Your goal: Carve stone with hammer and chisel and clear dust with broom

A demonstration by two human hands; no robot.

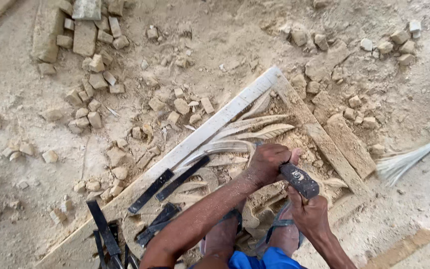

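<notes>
A carved stone slab (319,137) with leaf-shaped relief is seen lying on the dusty ground, running from near left to far right. The left hand (267,163) is closed in a fist low over the carving near the slab's middle; its grip is wrapped around something slim, but what is held there cannot be told, since the fingers hide it. The right hand (310,214) is clenched around the handle of a dark-headed hammer (299,180), whose head is held just beside the left fist, on its right. Two sandalled feet (255,231) are planted on the near part of the slab, below the hands.

Several flat dark metal chisels (167,187) are laid on the slab to the left of the hands, with more at the near left edge. A pale straight border (215,124) is cut along the slab's far left side. Small stone blocks (93,79) are scattered over the ground at far left and far right. A pale brush (406,160) is lying on the ground at right, well apart from the hands.
</notes>
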